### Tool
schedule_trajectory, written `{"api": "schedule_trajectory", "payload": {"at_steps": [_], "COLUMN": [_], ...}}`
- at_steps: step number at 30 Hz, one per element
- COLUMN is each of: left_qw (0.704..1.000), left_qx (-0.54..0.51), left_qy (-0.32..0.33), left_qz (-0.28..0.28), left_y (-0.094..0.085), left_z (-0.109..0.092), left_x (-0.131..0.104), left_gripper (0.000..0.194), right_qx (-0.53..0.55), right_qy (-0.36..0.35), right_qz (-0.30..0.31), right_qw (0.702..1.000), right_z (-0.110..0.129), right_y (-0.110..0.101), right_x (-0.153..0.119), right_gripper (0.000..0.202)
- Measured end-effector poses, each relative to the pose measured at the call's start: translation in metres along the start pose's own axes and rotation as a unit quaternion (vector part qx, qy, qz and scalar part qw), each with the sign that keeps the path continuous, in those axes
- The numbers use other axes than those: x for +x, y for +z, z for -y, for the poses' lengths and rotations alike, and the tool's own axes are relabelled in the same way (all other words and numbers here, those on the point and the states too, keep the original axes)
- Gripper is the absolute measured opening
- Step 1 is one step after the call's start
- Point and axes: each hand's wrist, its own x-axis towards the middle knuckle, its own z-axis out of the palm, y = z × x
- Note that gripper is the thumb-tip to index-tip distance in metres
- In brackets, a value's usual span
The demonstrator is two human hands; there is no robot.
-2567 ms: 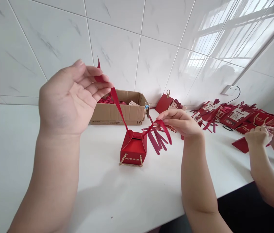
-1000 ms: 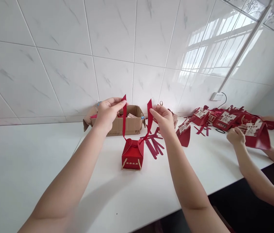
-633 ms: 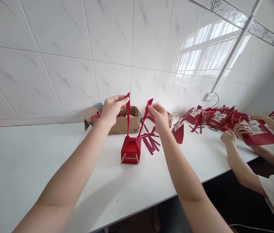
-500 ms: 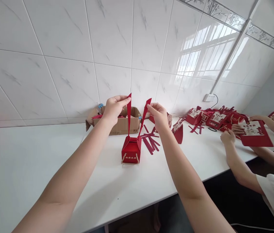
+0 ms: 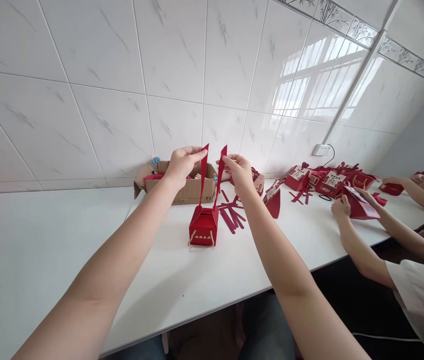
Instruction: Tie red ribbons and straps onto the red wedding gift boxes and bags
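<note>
A small red gift box with a rope handle and pale lettering on its front stands on the white table. Two ends of a red ribbon rise from its top. Between thumb and fingers, my left hand pinches the left ribbon end. My right hand pinches the right ribbon end the same way. Both ends are stretched taut above the box and lean slightly apart.
Behind the box sits an open cardboard carton. Loose red strips lie beside it, near a folded red box. More red boxes are heaped farther right, where a co-worker's hands hold another one.
My hands have drawn closer together, bringing the ribbon ends nearer each other. At right, the co-worker has tilted and lowered the red box they hold.
</note>
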Motion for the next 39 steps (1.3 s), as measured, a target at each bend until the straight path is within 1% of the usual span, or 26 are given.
{"api": "schedule_trajectory", "payload": {"at_steps": [4,7,9,12,14,17,19,21,23,25,27,29,31,33,37,39], "left_qw": [0.998,0.994,0.99,0.985,0.981,0.977,0.979,0.985,0.992,0.995,0.997,0.997,0.996,0.997,0.997,0.996], "left_qx": [0.032,0.059,0.082,0.126,0.156,0.164,0.15,0.133,0.112,0.088,0.049,-0.004,-0.037,-0.032,0.03,0.043], "left_qy": [0.012,0.033,0.049,0.066,0.077,0.095,0.096,0.073,0.026,-0.015,-0.035,-0.049,-0.058,-0.038,0.057,0.07], "left_qz": [0.045,0.089,0.103,0.098,0.088,0.095,0.098,0.08,0.057,0.045,0.045,0.052,0.059,0.063,0.052,0.037], "left_y": [-0.001,-0.002,-0.003,-0.004,-0.004,-0.005,-0.005,-0.004,-0.003,-0.002,-0.001,-0.001,-0.001,0.0,0.0,0.001], "left_z": [-0.004,-0.007,-0.01,-0.013,-0.015,-0.017,-0.018,-0.019,-0.02,-0.019,-0.016,-0.012,-0.008,-0.006,-0.004,-0.004], "left_x": [0.006,0.011,0.014,0.017,0.018,0.019,0.02,0.022,0.024,0.025,0.025,0.022,0.017,0.01,-0.004,-0.008], "left_gripper": [0.024,0.023,0.022,0.02,0.017,0.016,0.02,0.033,0.043,0.037,0.028,0.027,0.027,0.025,0.018,0.018], "right_qx": [-0.028,-0.059,-0.097,-0.137,-0.128,-0.116,-0.122,-0.119,-0.093,-0.049,0.0,0.038,0.067,0.088,0.114,0.118], "right_qy": [0.005,-0.02,-0.039,-0.056,-0.061,-0.056,-0.053,-0.048,-0.018,0.031,0.077,0.109,0.134,0.16,0.187,0.186], "right_qz": [0.018,0.041,0.064,0.102,0.139,0.201,0.217,0.22,0.225,0.237,0.251,0.261,0.257,0.242,0.242,0.243], "right_qw": [0.999,0.997,0.993,0.984,0.98,0.971,0.967,0.967,0.97,0.97,0.965,0.958,0.955,0.953,0.945,0.945], "right_z": [0.002,0.004,0.005,0.009,0.011,0.012,0.011,0.01,0.009,0.008,0.007,0.005,0.004,0.004,0.005,0.004], "right_y": [0.006,0.011,0.013,0.013,0.011,0.007,0.005,0.005,0.005,0.004,0.004,0.003,0.003,0.003,0.003,0.003], "right_x": [0.002,0.002,0.003,0.004,0.005,0.01,0.013,0.017,0.018,0.019,0.019,0.019,0.019,0.019,0.016,0.014], "right_gripper": [0.019,0.016,0.015,0.012,0.011,0.017,0.023,0.027,0.03,0.03,0.029,0.027,0.024,0.019,0.009,0.008]}}
